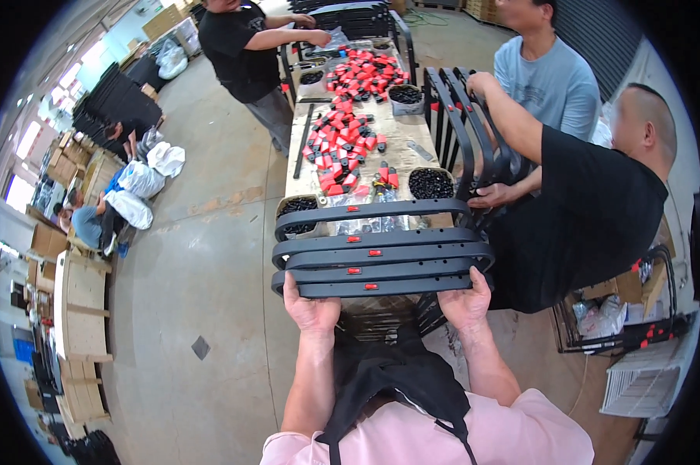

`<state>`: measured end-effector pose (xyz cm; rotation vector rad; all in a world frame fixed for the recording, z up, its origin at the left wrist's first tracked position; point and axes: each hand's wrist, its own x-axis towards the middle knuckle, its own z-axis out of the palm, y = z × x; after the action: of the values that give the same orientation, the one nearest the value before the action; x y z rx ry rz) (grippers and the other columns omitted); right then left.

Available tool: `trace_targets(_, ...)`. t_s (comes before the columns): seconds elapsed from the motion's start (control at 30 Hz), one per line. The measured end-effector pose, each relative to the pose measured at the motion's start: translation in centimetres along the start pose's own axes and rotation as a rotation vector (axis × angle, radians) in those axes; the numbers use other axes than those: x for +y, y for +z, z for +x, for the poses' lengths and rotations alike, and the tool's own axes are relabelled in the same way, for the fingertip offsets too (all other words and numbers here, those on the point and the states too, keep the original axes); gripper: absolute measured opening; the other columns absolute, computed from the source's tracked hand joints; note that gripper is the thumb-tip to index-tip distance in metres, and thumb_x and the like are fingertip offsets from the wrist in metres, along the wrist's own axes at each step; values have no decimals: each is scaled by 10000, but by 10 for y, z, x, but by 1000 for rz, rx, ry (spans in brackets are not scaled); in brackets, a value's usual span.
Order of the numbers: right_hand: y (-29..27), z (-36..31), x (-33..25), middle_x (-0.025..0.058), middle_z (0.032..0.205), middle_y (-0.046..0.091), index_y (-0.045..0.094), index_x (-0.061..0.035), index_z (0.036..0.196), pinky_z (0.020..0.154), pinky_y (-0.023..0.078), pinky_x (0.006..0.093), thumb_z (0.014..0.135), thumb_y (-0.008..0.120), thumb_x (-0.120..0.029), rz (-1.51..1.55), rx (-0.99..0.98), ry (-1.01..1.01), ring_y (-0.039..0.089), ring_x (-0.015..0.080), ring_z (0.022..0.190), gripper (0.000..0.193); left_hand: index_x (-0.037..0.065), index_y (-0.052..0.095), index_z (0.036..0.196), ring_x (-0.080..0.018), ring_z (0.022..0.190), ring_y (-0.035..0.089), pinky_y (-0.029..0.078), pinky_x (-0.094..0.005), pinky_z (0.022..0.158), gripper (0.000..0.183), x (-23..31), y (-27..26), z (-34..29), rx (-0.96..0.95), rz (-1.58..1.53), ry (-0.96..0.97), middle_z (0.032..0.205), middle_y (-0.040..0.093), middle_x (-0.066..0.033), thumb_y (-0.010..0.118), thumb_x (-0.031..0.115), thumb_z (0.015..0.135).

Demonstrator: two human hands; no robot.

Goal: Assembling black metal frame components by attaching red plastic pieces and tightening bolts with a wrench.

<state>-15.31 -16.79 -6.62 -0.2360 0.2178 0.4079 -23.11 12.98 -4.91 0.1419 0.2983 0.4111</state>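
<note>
Several black U-shaped tubular frames (412, 289) with rounded corners lie one behind another at the near end of the table. Each carries a small red sticker on its long bar. My left hand (314, 308) grips the left corner of the nearest frames, its thumb up along the outside. At their right corner my right hand (466, 304) holds on in the same way. Most of the fingers on both hands are hidden underneath, so I cannot tell exactly how many frames they hold. The frames' legs are mostly out of sight.
Red-and-black small parts (338, 143) heap along the wooden table (412, 143). Tubs of black fasteners (430, 184) stand at its edges. On the right, a co-worker in black (582, 209) handles more upright black frames (462, 116). Other people stand further back.
</note>
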Motion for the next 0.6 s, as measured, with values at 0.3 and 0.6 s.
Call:
trace_targets(0.3, 6, 12, 16, 91, 1368, 669, 612, -40, 1363, 1211, 390, 471, 791, 631, -85, -35, 12, -136, 599, 292, 1311, 574, 62, 617, 1404, -318, 1372, 557, 365, -535, 1217, 473, 16, -1, -5, 5, -4, -100, 1466, 620, -121, 586, 322, 1010)
trace_targets(0.6, 12, 17, 34, 93, 1302, 694, 619, -39, 1330, 1162, 421, 468, 813, 622, -93, -102, 35, -134, 619, 287, 1260, 520, 71, 589, 1438, -317, 1442, 489, 314, -545, 1251, 492, 37, -2, 7, -7, 35, -125, 1520, 573, -118, 548, 352, 1037)
